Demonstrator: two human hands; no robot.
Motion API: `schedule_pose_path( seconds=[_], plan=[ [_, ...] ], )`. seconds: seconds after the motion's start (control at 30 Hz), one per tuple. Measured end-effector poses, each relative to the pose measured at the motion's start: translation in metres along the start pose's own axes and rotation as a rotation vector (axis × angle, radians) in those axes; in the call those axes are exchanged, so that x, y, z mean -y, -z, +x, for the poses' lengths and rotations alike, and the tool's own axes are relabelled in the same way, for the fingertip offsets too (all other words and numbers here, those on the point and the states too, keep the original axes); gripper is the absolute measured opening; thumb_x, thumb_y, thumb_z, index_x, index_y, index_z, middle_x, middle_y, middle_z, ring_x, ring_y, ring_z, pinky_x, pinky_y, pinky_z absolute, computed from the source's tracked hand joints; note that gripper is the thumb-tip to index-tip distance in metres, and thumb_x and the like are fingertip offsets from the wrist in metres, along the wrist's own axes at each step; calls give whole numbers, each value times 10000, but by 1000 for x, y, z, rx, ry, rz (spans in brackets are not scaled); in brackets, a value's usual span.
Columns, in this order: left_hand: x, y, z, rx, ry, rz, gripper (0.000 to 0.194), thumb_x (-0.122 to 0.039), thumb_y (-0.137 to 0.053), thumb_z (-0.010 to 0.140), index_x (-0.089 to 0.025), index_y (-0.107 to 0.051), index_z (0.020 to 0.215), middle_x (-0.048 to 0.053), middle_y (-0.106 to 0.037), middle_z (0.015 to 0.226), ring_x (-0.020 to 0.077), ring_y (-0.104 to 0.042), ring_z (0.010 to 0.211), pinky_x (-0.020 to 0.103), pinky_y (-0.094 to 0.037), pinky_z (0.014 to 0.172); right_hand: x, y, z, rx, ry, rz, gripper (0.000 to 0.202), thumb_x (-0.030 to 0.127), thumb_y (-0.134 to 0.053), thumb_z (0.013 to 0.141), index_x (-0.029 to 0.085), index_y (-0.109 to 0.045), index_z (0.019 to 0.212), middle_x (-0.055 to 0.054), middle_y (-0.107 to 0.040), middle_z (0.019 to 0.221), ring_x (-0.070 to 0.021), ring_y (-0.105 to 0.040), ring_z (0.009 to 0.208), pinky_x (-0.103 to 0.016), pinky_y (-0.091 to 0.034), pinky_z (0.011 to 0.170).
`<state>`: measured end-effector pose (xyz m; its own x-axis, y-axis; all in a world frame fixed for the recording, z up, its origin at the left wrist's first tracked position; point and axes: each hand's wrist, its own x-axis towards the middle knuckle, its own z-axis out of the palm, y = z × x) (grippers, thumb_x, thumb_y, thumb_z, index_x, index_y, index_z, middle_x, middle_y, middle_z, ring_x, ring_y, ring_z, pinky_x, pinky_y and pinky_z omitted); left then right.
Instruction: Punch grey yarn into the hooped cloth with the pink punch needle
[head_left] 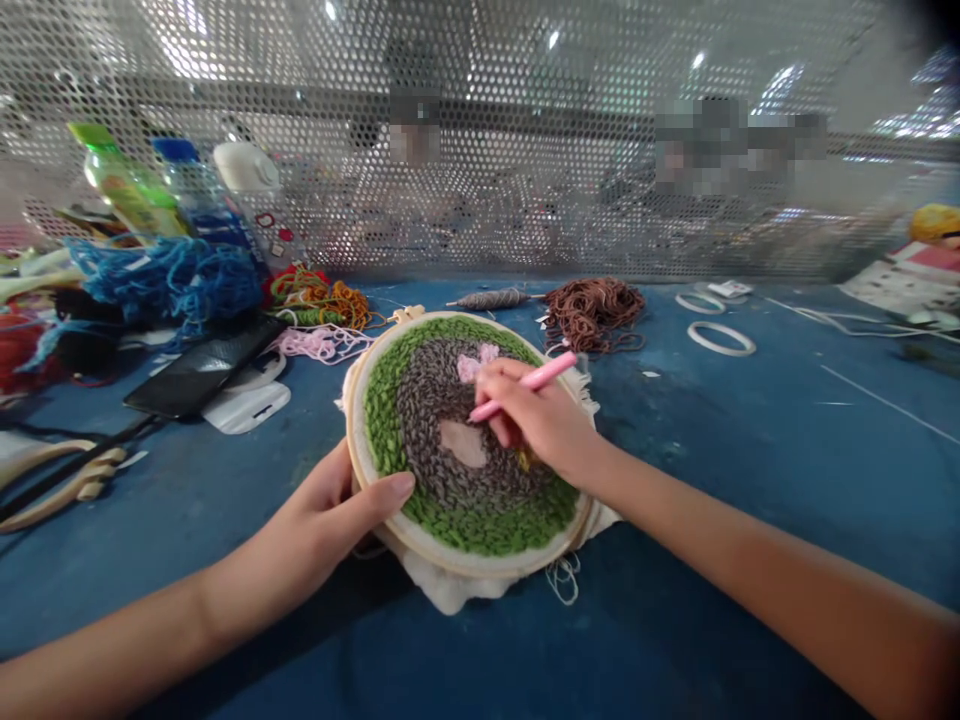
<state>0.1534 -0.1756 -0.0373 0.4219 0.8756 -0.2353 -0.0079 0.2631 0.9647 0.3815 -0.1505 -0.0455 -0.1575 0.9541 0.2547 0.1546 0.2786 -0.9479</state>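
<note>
A round embroidery hoop holds pale cloth worked with thick yarn: a green outer ring, a dark grey-brown inner area, a small pink patch and a bit of yellow. Near its middle a bare beige patch shows. My left hand grips the hoop's left edge, thumb on top and the other fingers hidden underneath. In my right hand is a pink punch needle, held like a pen. Its tip meets the stitching just above the bare patch. Loose cloth hangs past the hoop's lower rim.
Brown yarn and a grey yarn spindle lie behind the hoop. To the left are blue yarn, a black phone, bottles and another hoop. White rings lie right. A perforated metal screen stands behind.
</note>
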Motion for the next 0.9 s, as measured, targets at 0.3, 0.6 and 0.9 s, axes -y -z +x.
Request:
schedule_pose_path(
  seconds=[0.3,0.6,0.9],
  plan=[
    [-2,0,-2,-15,14,19,235,-232,-801,761,-216,-611,900,-50,-649,584,67,-408,431,135,-266,387,-6,8,4,-218,-74,344,329,392,-534,918,200,-560,652,78,-453,368,-61,-337,335,-201,-224,379],
    [-3,-2,-1,-42,22,44,287,-268,-798,753,-205,-624,973,-65,-607,577,82,-395,451,174,-236,394,-7,7,4,-231,-73,355,342,384,-524,910,198,-557,624,73,-431,351,-64,-323,331,-203,-227,377],
    [-3,2,0,-7,29,78,335,-314,-798,774,-208,-639,1050,-62,-592,578,63,-357,436,174,-199,386,-9,7,3,-231,-68,321,319,376,-505,925,208,-549,658,78,-440,373,-68,-327,336,-214,-225,380]
  ],
)
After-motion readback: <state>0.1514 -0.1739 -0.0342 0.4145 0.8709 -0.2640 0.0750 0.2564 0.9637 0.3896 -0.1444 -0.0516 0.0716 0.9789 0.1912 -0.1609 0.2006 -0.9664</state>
